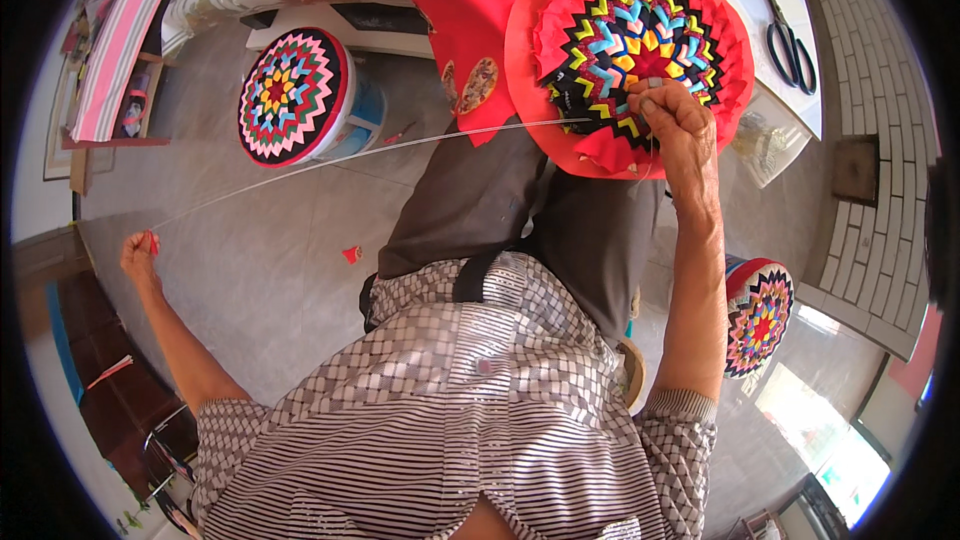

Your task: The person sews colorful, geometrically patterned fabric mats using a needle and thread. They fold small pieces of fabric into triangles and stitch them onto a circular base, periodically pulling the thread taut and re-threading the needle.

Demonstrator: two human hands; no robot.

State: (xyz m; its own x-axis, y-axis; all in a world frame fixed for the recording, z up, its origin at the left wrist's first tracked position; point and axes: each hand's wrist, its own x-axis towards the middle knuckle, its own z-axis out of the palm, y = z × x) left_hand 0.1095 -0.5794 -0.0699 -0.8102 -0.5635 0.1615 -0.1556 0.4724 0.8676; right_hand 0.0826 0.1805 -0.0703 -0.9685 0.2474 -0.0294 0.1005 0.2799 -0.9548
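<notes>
A round patchwork cushion cover (630,52) with folded fabric points and a red border lies over the knees. My right hand (675,116) is on its lower right part, fingers pinched together at the patchwork, with a thin thread hanging below; whether a needle is between the fingers cannot be told. Far out to the left, my left hand (140,251) pinches a small red fabric piece (154,242). A long white thread (360,152) runs taut from near that hand to the cover's lower left part.
Black-handled scissors (787,49) lie on a white table at the right. A patchwork-topped round stool (281,97) stands at the left, another (761,322) at the right. Red patterned fabric (476,37) hangs beside the cover. A red scrap (352,254) lies on the floor.
</notes>
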